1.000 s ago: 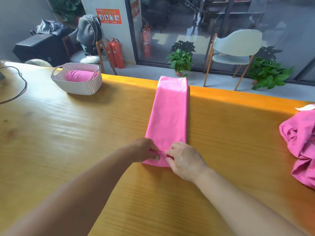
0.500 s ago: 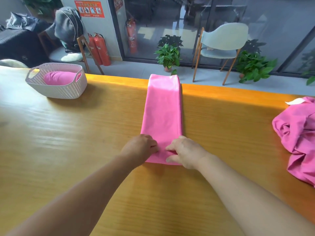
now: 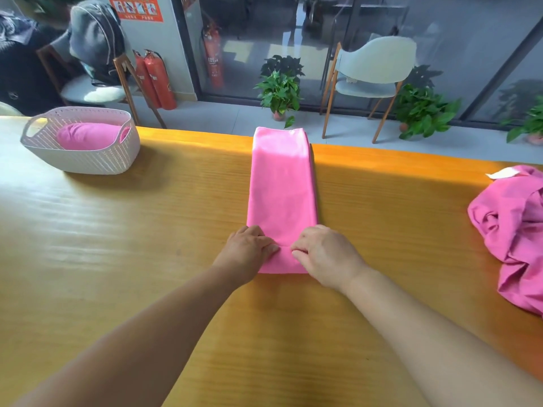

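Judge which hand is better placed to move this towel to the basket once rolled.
Probably the left hand: the basket sits far left of the towel, on that hand's side; the right hand would cross over.

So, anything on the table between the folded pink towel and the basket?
Nothing visible: only tabletop lies between towel and basket, far left. Left hand and right hand grip the towel's near end.

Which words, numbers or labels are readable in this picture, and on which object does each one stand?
Nothing can be read with certainty.
Orange wall sign: pictures and lines of text, too blurred.
Label on the fire extinguisher behind the glass: too small.
White tag on the crumpled pink cloth: no legible print.
The pink towel: no writing.
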A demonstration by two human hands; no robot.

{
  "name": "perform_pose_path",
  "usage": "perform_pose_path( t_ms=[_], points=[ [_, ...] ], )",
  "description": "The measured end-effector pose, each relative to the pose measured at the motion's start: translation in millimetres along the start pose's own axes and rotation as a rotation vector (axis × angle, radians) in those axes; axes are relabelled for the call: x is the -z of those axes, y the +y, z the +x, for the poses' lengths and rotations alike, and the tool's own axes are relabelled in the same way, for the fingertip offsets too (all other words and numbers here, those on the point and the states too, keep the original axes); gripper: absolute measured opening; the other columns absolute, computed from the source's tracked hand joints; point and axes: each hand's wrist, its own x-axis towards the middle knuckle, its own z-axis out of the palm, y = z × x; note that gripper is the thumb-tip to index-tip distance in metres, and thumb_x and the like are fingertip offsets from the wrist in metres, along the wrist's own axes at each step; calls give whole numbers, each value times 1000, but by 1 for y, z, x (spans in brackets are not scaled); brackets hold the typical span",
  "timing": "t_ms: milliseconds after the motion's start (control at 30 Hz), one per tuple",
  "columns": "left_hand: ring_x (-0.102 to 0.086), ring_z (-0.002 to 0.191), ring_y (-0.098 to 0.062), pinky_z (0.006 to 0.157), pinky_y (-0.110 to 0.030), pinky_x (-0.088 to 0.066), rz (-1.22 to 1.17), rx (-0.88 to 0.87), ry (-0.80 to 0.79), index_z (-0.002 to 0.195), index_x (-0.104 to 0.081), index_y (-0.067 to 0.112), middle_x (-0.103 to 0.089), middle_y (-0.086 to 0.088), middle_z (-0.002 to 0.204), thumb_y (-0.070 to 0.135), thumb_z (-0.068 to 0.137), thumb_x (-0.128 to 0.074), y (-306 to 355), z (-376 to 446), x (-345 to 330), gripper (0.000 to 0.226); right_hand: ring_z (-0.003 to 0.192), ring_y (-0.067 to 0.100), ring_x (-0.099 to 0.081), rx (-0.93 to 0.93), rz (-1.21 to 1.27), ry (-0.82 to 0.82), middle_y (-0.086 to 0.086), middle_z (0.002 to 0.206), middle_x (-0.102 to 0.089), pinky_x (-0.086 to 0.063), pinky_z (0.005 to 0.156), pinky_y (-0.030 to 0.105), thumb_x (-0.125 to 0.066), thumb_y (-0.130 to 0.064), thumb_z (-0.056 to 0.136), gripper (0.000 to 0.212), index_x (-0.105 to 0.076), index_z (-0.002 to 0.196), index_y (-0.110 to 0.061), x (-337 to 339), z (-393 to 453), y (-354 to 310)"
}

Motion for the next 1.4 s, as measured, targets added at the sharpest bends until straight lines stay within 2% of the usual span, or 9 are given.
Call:
perform_pose_path(
  t_ms=[133,267,333,567,833,967,1133,1267,1400],
  points=[
    [-50,104,-19,91,-30,-38,-79,67,89,113,-61,17,-60,0,108,38,100,-48,4,10,3,28,108,20,-48,22,-144,-37,-2,105,-60,-40,101,34,-71,-47,84,47,-66,122,-20,-9,-6,1],
    [-55,94,-20,82,-34,-42,64,-143,200,97,-68,17,-61,3,97,53,94,-28,-4,1,-4,53,108,19,-48,-1,-137,-107,-4,103,-61,-40,97,32,-64,-49,89,38,-67,119,-25,-3,7,7],
    [-55,96,-17,87,-33,-43,65,-211,218,104,-67,20,-62,6,103,59,89,-41,-11,-6,-6,49,108,20,-51,-58,-84,-164,-3,103,-62,-42,94,33,-66,-50,87,36,-68,115,-27,3,16,11],
    [-54,103,-16,88,-29,-42,-56,-115,-26,119,-65,25,-60,6,109,48,88,-64,-12,15,21,38,109,16,-59,-220,133,-255,-6,115,-66,-46,91,28,-76,-45,82,43,-67,122,-34,21,33,17],
    [-43,117,-25,102,-37,-35,18,44,-230,127,-58,27,-53,-4,120,56,98,-37,-8,42,30,46,99,21,-57,0,7,177,-2,97,-65,-52,85,40,-64,-29,92,22,-76,108,-21,-3,23,12],
    [-42,124,-25,107,-39,-31,-5,120,-185,134,-48,29,-45,-3,128,54,100,-31,-7,46,24,45,119,20,-47,8,-148,5,-3,122,-55,-41,103,33,-72,-39,84,57,-55,135,-22,-5,25,14],
    [-45,111,-19,95,-34,-31,84,43,3,118,-47,25,-50,5,116,51,101,-29,-2,34,18,37,109,20,-52,-20,-189,2,-3,108,-59,-44,95,32,-72,-31,85,41,-62,124,-24,-3,36,14],
    [-39,104,-14,93,-31,-31,110,-112,16,115,-48,24,-43,9,112,70,82,-49,-7,10,15,57,103,17,-55,-39,-109,-64,-6,100,-61,-46,90,31,-74,-36,83,35,-66,117,-32,-4,26,10],
    [-42,109,-14,96,-28,-32,129,-129,-67,122,-53,25,-47,9,114,58,74,-72,-10,-4,20,61,92,19,-60,-77,-68,-181,-6,94,-66,-49,81,32,-78,-38,76,27,-69,100,-29,1,15,-3]
  ],
)
